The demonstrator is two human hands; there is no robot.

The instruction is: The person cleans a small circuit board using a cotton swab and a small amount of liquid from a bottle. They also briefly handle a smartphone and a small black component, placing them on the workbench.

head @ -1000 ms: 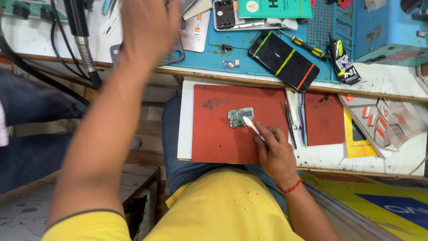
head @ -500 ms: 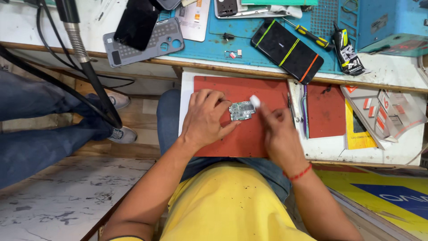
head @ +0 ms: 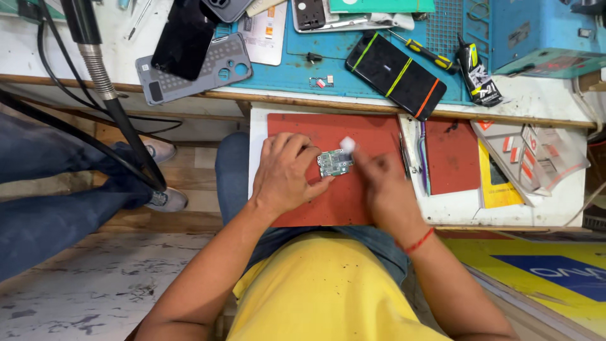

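A dark phone screen (head: 185,39) lies far left on the tabletop (head: 549,95), overlapping a grey case. Another black screen (head: 396,73), crossed by green, yellow and orange strips, lies far centre on the blue mat. Right of it stands a small black-and-white packet (head: 481,82). At the right edge lie clear plastic packets (head: 536,155) with red-and-white labels, beside a yellow package (head: 495,183).

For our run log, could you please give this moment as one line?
left hand: steadies small green circuit board | right hand: holds small white piece at board | surface: red mat
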